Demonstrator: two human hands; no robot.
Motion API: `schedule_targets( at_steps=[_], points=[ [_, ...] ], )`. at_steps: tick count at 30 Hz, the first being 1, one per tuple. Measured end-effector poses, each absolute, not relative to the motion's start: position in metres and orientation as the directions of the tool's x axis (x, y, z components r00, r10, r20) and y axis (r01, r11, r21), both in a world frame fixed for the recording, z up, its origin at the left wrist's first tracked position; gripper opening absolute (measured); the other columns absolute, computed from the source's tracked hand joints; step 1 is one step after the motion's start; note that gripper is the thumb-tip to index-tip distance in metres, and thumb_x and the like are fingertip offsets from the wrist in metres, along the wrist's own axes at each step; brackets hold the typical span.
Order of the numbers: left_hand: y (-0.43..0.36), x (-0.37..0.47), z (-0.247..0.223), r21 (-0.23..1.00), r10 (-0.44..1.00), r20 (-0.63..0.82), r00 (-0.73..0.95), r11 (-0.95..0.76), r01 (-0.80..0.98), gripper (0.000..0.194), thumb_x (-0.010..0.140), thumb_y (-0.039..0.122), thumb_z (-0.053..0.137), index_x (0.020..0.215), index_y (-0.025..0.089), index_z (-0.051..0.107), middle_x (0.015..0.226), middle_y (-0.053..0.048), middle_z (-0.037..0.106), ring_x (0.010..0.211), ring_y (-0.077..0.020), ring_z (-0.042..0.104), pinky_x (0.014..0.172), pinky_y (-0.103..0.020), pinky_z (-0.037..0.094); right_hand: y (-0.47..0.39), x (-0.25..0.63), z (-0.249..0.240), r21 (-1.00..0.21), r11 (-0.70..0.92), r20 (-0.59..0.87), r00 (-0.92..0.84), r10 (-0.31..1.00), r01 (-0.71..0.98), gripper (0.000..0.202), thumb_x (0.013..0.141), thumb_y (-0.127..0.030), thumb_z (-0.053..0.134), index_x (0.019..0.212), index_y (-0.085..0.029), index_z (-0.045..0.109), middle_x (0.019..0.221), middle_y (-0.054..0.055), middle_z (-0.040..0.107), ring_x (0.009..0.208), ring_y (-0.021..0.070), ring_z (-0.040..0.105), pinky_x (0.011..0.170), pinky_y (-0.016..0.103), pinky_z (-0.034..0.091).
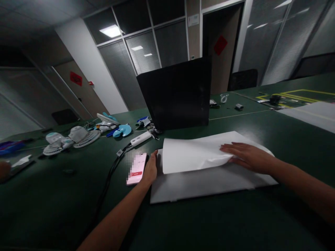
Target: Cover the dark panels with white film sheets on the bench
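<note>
A flat grey panel [199, 188] with a thin dark edge lies on the green table before me. Over its rear half bends a white sheet of paper [188, 155], its front edge raised and creased near my right fingers. My right hand [247, 157] has its fingers on top of the sheet and its thumb at the lifted edge, pinching it. At the panel's left edge, my left hand [150, 169] grips the side, its fingers partly hidden. Just left of that hand lies a phone [137, 169] with a lit pink screen.
Behind the panel stands a large black screen-like board [180, 94]. A white power strip [141, 138] with a black cable [111, 174] lies left of it. Farther left are white fan parts [83, 136] and blue fan blades [123, 130]. A blurred hand [4, 170] shows at the far left.
</note>
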State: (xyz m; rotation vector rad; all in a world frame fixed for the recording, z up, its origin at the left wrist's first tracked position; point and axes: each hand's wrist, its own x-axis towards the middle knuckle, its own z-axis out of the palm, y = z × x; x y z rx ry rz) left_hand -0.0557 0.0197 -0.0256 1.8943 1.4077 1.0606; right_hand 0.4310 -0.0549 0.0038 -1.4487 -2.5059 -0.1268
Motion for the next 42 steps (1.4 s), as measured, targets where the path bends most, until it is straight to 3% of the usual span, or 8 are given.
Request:
schedule_targets(
  at_steps=[3,6,8,17,21,29,36,42],
  points=[
    [0.021,-0.053,-0.025,0.788,0.968,0.224,0.115,-0.249,0.562,0.06,0.108,0.054,0.035,0.15,0.015,0.05,0.16,-0.018,0.048,0.153,-0.0301,0.041,0.129,-0.051,0.027,-0.06,0.422,-0.009,-0.075,0.551,0.122,-0.54,0.832,0.831,0.065,0.099,-0.059,0.051,0.16,-0.041,0.039,0.16,0.0,0.041,0.145,0.0284,0.046,0.117,0.061,0.043],
    [0.022,-0.05,-0.024,0.765,0.972,0.193,0.135,-0.235,0.6,0.064,0.097,0.047,0.061,0.15,0.013,0.048,0.161,-0.02,0.045,0.153,-0.0332,0.04,0.13,-0.051,0.024,-0.067,0.413,-0.009,-0.119,0.59,0.115,-0.579,0.807,0.798,0.071,0.097,-0.061,0.055,0.162,-0.04,0.035,0.162,0.002,0.038,0.146,0.0277,0.044,0.121,0.058,0.04],
    [0.023,-0.049,-0.024,0.751,0.973,0.181,0.144,-0.231,0.619,0.067,0.09,0.038,0.068,0.15,0.014,0.047,0.162,-0.019,0.045,0.154,-0.033,0.039,0.131,-0.05,0.023,-0.071,0.406,-0.006,-0.135,0.61,0.118,-0.599,0.792,0.781,0.075,0.095,-0.063,0.057,0.162,-0.038,0.034,0.163,0.003,0.037,0.147,0.0276,0.043,0.122,0.056,0.039],
    [0.023,-0.052,-0.028,0.718,0.967,0.178,0.184,-0.255,0.647,0.071,0.084,0.016,0.06,0.153,0.011,0.044,0.166,-0.019,0.038,0.157,-0.0316,0.032,0.134,-0.049,0.016,-0.09,0.384,0.003,-0.127,0.66,0.084,-0.655,0.751,0.74,0.085,0.09,-0.067,0.061,0.164,-0.043,0.028,0.166,0.002,0.03,0.15,0.0328,0.038,0.12,0.065,0.037],
    [0.025,-0.056,-0.033,0.723,0.963,0.182,0.201,-0.269,0.637,0.075,0.078,0.01,0.057,0.153,0.012,0.046,0.166,-0.016,0.039,0.158,-0.0309,0.031,0.134,-0.049,0.015,-0.094,0.377,0.004,-0.184,0.713,0.119,-0.705,0.699,0.676,0.09,0.086,-0.066,0.067,0.164,-0.041,0.029,0.166,0.003,0.029,0.151,0.0317,0.036,0.122,0.061,0.037],
    [0.022,-0.057,-0.029,0.71,0.957,0.191,0.219,-0.289,0.642,0.074,0.081,0.011,0.057,0.153,0.016,0.046,0.166,-0.013,0.04,0.158,-0.0299,0.031,0.134,-0.051,0.015,-0.092,0.375,0.001,-0.119,0.769,0.143,-0.756,0.639,0.628,0.084,0.091,-0.059,0.064,0.164,-0.043,0.027,0.166,0.002,0.029,0.15,0.0311,0.038,0.117,0.06,0.044],
    [0.016,-0.05,-0.021,0.656,0.959,0.19,0.212,-0.284,0.699,0.066,0.088,0.013,0.055,0.153,0.011,0.045,0.165,-0.017,0.04,0.157,-0.028,0.033,0.133,-0.048,0.02,-0.094,0.377,-0.006,0.051,0.81,0.167,-0.804,0.57,0.585,0.086,0.092,-0.059,0.06,0.166,-0.042,0.02,0.166,0.003,0.027,0.147,0.0337,0.042,0.108,0.061,0.053],
    [0.012,-0.048,-0.016,0.602,0.96,0.172,0.221,-0.28,0.748,0.061,0.094,0.017,0.052,0.154,0.011,0.044,0.168,-0.018,0.034,0.159,-0.0304,0.028,0.132,-0.05,0.022,-0.095,0.37,-0.002,0.044,0.796,0.179,-0.789,0.588,0.603,0.092,0.089,-0.063,0.062,0.167,-0.041,0.019,0.166,0.003,0.029,0.147,0.0349,0.041,0.111,0.062,0.05]
  ],
)
